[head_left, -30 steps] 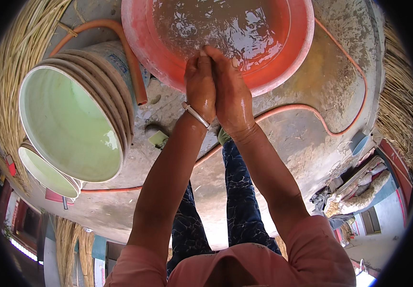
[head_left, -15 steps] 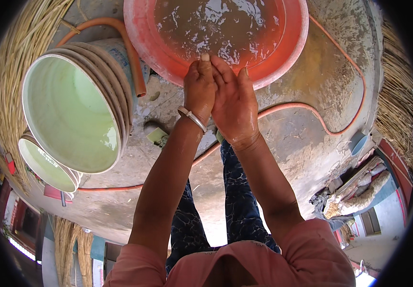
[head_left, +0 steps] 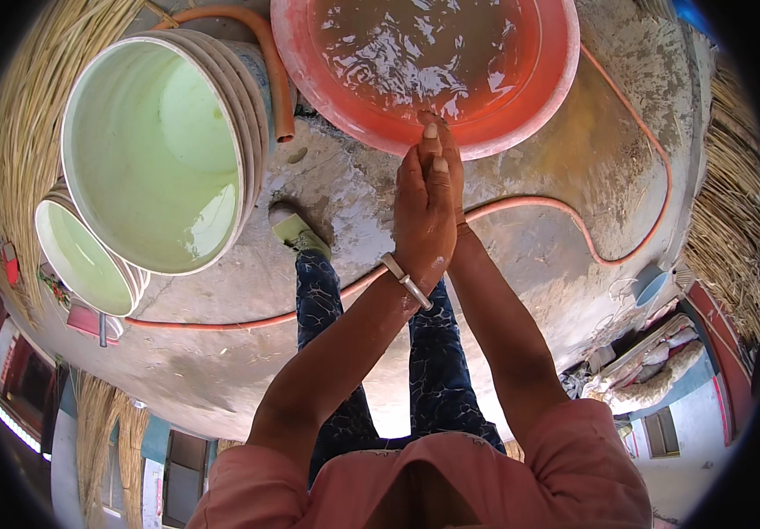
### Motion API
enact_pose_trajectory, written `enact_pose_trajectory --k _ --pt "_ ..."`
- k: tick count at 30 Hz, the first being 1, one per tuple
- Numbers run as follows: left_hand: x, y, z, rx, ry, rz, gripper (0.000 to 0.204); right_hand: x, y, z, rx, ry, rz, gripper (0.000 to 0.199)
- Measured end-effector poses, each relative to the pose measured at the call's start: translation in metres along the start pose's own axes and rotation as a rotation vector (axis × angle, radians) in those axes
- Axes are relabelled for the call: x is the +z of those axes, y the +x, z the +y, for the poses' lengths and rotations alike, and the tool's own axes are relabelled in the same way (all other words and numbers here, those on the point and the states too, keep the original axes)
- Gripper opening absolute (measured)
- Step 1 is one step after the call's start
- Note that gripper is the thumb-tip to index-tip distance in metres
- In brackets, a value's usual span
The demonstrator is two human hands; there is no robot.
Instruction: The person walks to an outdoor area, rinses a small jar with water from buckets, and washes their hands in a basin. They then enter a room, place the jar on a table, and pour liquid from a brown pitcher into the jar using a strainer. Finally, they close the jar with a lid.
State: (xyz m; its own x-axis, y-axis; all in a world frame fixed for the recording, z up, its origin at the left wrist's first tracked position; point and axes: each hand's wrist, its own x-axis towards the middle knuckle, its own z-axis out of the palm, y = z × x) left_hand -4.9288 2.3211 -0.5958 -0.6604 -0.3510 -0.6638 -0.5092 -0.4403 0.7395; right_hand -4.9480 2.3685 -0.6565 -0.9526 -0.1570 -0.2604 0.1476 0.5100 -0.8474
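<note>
My left hand [head_left: 424, 212], with a silver bracelet [head_left: 405, 280] on its wrist, lies palm to palm against my right hand [head_left: 453, 166]. Both look wet, and their fingers are stretched out toward the basin. The left hand covers most of the right one. No object shows between them. Just beyond the fingertips stands a red plastic basin [head_left: 358, 121] of murky, rippling water; the fingertips overlap its near rim in the picture, and I cannot tell whether they touch it.
Stacked pale buckets [head_left: 152, 150] and a smaller bucket stack [head_left: 85, 260] stand at left. A thick orange pipe [head_left: 283, 97] runs beside them. A thin orange hose [head_left: 538, 203] crosses the wet concrete [head_left: 344, 176]. A blue bowl [head_left: 650, 286] and dry stalks [head_left: 723, 212] are at right.
My hands have turned and come flat together; the right palm, facing up before, is now covered by the left. In the picture they sit further right and lower. The whole view has shifted.
</note>
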Motion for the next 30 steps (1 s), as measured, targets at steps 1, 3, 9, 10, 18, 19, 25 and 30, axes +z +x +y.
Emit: enact_pose_trajectory --k 1,3,9,10,18,19,25,30 --pt "0.002 -0.001 -0.006 0.086 0.113 0.083 0.045 0.003 0.0 0.003 -0.129 -0.265 0.133 0.039" --pt "0.004 0.004 -0.007 -0.059 0.131 0.117 0.043 -0.006 0.0 0.005 -0.226 -0.406 0.182 0.039" --pt "0.0 0.029 -0.01 -0.153 -0.135 0.042 0.051 -0.02 0.014 -0.02 -0.269 -0.339 0.056 0.037" --pt "-0.002 0.034 -0.008 -0.202 -0.172 0.013 0.052 -0.024 0.016 -0.018 -0.24 -0.277 0.023 0.037" --pt "-0.061 0.041 0.013 -0.263 -0.204 -0.422 0.044 -0.063 0.051 -0.061 0.459 0.686 -0.534 0.039" --pt "-0.075 0.038 -0.009 -0.068 0.035 -0.365 0.041 -0.058 0.053 -0.047 0.381 0.094 -0.41 0.041" --pt "-0.232 -0.003 -0.073 -0.06 0.681 0.305 0.045 -0.065 0.006 0.0 -0.317 -0.651 -0.343 0.037" --pt "-0.338 0.007 -0.117 -0.197 0.8 0.721 0.095 -0.056 -0.044 0.001 -0.258 -0.626 -0.306 0.035"
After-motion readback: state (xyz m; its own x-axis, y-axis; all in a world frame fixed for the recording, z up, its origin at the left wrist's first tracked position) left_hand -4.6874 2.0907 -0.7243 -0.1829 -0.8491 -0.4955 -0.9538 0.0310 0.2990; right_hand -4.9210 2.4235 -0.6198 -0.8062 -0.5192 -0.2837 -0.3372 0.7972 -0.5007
